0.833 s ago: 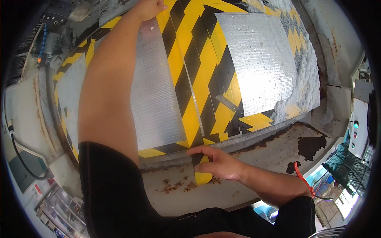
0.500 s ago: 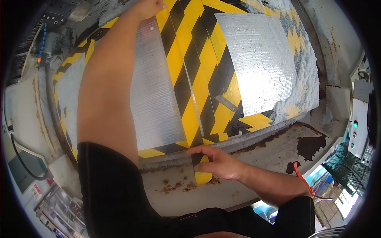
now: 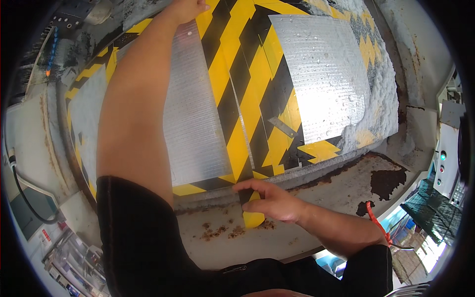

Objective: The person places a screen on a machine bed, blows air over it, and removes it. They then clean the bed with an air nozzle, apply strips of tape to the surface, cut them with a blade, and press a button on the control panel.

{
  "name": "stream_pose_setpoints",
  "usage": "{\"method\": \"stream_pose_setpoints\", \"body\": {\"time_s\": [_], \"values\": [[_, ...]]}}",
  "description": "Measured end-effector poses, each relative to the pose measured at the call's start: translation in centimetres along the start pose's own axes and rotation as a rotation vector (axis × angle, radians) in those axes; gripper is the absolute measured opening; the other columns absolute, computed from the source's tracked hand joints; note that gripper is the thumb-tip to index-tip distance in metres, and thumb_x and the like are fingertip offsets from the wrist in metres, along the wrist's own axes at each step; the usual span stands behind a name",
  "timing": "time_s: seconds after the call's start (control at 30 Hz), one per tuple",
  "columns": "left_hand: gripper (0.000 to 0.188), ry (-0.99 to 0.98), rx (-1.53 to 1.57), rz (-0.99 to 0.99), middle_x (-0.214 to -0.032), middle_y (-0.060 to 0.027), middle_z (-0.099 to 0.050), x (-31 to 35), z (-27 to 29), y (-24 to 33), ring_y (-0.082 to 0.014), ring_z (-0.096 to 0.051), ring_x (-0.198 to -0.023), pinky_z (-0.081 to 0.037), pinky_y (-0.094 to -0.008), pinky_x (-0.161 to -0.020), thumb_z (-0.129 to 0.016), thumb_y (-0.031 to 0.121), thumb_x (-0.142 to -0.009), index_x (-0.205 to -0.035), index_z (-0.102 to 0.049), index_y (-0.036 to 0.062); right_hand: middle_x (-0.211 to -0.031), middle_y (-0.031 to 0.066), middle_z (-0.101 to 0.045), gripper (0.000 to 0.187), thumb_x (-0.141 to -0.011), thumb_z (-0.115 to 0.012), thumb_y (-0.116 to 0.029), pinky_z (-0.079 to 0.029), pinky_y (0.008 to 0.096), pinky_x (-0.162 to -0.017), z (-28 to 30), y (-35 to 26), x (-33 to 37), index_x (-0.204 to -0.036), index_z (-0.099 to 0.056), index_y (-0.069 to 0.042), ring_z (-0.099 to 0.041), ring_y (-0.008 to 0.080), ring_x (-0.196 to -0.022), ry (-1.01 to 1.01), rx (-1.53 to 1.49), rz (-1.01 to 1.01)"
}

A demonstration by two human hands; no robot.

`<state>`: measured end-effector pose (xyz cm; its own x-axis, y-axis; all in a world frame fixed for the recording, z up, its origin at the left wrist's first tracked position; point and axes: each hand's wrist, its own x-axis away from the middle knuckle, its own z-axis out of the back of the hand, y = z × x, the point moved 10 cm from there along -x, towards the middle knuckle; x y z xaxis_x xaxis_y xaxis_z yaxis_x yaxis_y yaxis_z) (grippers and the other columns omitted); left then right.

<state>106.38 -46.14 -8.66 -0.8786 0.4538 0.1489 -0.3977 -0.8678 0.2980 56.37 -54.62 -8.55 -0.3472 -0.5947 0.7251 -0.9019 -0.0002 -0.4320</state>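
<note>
A strip of black-and-yellow hazard tape [image 3: 231, 116] runs down the middle of a ribbed, translucent panel [image 3: 195, 104]. Its loose lower end hangs past the panel's bottom edge, where my right hand [image 3: 274, 200] grips it between thumb and fingers. My left arm reaches far up over the panel. At the top, my left hand [image 3: 189, 10] is closed beside the strip's upper part, its fingertips partly hidden, so what they hold cannot be made out. More striped tape [image 3: 282, 94] lies right of the strip, with a small flat grey metal piece [image 3: 283, 127] on it.
A shiny panel section with water drops [image 3: 324, 79] is at right, bordered by white frost-like crust [image 3: 381, 99]. Below runs a rusty ledge [image 3: 388, 183]. A control box [image 3: 448, 148] with lit buttons stands far right, near an orange cord [image 3: 376, 222]. A black cable [image 3: 27, 183] hangs left.
</note>
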Motion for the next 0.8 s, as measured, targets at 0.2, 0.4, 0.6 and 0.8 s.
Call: {"method": "stream_pose_setpoints", "body": {"time_s": [0.2,0.4,0.6,0.8], "values": [[0.017,0.458,0.056,-0.215,-0.094,-0.0179,-0.064,4.4,3.2,2.1,-0.0381,-0.061,-0.087,-0.048,-0.049,-0.075,-0.069,0.018,-0.09,-0.098,-0.06,0.0048,-0.125,0.0073,-0.055,0.051,-0.09,-0.068,-0.008,-0.044,0.0276,-0.095,-0.1,0.1,-0.1,-0.139,-0.055,-0.006,-0.052,0.0154,-0.111,-0.001,-0.01,-0.018],[0.016,0.369,-0.219,-0.375,-0.108,-0.0157,-0.068,7.3,2.5,6.1,-0.0387,-0.063,-0.104,-0.048,-0.05,-0.087,-0.066,0.014,-0.092,-0.106,-0.065,0.0043,-0.125,0.0075,-0.055,0.051,-0.09,-0.068,-0.011,-0.044,0.028,-0.096,0.0,-0.4,-0.1,-0.139,-0.055,-0.005,-0.052,0.0159,-0.113,0.004,0.025,0.008],[0.05,0.106,-0.044,-0.24,-0.145,-0.0189,-0.055,8.3,0.1,5.3,-0.0343,-0.043,-0.141,-0.031,-0.0454,-0.117,-0.047,0.036,-0.105,-0.14,-0.055,0.0006,-0.125,0.0077,-0.055,0.052,-0.09,-0.068,-0.01,-0.042,0.0282,-0.098,0.1,0.1,-0.2,-0.139,-0.054,-0.005,-0.051,0.0162,-0.115,0.008,0.011,-0.001],[0.073,-0.045,-0.206,-0.227,-0.166,-0.0172,-0.022,7.8,-1.3,4.4,-0.0267,-0.016,-0.155,-0.008,-0.044,-0.125,-0.028,0.052,-0.107,-0.158,-0.022,0.0003,-0.126,0.0079,-0.054,0.052,-0.089,-0.068,-0.011,-0.042,0.0278,-0.098,0.1,-0.2,-0.3,-0.139,-0.054,-0.005,-0.051,0.0161,-0.115,0.023,0.048,0.007]]}}
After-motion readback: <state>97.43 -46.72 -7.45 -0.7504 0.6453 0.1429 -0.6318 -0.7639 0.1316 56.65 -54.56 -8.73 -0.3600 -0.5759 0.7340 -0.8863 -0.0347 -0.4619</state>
